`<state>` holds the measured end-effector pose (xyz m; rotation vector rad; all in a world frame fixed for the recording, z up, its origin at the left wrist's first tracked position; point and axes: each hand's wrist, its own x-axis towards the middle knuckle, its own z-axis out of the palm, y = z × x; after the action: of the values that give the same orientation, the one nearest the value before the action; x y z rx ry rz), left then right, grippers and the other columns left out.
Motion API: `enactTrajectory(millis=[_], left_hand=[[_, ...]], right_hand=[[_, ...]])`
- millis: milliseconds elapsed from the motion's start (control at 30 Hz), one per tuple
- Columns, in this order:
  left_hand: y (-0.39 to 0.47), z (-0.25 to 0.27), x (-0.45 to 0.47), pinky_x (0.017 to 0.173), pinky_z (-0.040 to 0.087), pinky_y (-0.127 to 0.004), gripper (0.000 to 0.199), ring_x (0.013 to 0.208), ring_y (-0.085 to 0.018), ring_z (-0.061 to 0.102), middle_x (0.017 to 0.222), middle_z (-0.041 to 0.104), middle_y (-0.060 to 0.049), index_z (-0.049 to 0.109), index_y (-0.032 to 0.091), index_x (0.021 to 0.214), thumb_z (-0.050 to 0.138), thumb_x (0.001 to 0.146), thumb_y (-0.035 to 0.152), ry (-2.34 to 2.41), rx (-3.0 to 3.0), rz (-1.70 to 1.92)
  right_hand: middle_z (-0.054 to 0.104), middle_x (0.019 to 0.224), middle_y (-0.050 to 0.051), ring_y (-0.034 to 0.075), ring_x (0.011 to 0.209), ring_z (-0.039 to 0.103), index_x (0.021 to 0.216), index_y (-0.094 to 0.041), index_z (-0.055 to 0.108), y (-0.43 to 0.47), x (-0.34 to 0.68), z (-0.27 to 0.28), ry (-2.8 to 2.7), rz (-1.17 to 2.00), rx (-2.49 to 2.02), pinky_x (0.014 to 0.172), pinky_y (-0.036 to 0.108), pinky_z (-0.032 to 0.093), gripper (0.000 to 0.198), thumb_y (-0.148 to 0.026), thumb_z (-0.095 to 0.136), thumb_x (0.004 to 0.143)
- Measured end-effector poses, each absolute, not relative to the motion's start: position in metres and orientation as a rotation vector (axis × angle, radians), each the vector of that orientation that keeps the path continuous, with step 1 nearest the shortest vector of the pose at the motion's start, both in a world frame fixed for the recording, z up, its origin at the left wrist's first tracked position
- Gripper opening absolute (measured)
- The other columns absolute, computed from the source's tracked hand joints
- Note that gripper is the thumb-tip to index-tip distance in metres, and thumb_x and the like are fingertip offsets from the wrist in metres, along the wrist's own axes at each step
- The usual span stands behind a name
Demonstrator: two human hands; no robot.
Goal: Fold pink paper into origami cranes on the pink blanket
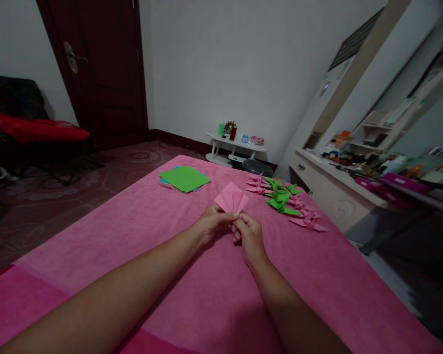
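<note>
A pink sheet of origami paper (232,196), creased and folded into a kite-like shape, is held just above the pink-covered surface (192,295). My left hand (214,222) grips its lower left side, the thumb lying across the near point. At that same near point, my right hand (248,233) pinches the paper between thumb and curled fingers. Both sets of fingertips almost meet there and hide the paper's lower tip. Farther off to the left lies a stack of square paper (185,178), green on top with blue edges showing beneath.
Several folded paper cranes, green (279,196) and pink (309,221), lie at the right far side. Beyond stands a low white shelf (237,142) with small items. A cluttered dresser (325,172) is on the right, a chair with red fabric (37,129) on the left.
</note>
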<state>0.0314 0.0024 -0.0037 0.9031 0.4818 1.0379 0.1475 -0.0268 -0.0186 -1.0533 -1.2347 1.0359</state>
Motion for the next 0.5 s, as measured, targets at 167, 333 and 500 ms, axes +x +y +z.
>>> enactTrajectory(millis=[167,333,500], left_hand=[[-0.006,-0.004,0.039,0.04,0.044,-0.03,0.026,0.038,-0.016,0.052,0.049,0.057,-0.004,0.054,0.01,0.059,0.077,0.054,0.021,0.591,0.868,1.172],[0.001,-0.004,0.036,0.043,0.041,-0.026,0.03,0.042,-0.012,0.052,0.052,0.057,-0.001,0.056,0.01,0.06,0.081,0.047,0.018,0.682,0.761,1.325],[0.007,-0.007,0.032,0.049,0.043,-0.027,0.035,0.051,-0.014,0.056,0.063,0.062,-0.004,0.06,0.01,0.071,0.083,0.048,0.024,0.736,0.745,1.388]], right_hand=[[0.046,0.046,-0.007,0.006,0.033,0.037,0.062,-0.017,0.053,-0.028,0.147,-0.019,-1.349,0.981,-1.093,0.032,0.017,0.03,0.015,-0.026,0.055,0.075],[0.048,0.048,-0.006,0.006,0.035,0.038,0.064,-0.017,0.056,-0.03,0.147,-0.02,-1.412,0.944,-1.152,0.033,0.017,0.029,0.015,-0.026,0.053,0.075],[0.047,0.045,-0.006,0.007,0.035,0.038,0.059,-0.018,0.053,-0.033,0.146,-0.021,-1.46,0.9,-1.196,0.035,0.019,0.029,0.02,-0.028,0.053,0.076]])
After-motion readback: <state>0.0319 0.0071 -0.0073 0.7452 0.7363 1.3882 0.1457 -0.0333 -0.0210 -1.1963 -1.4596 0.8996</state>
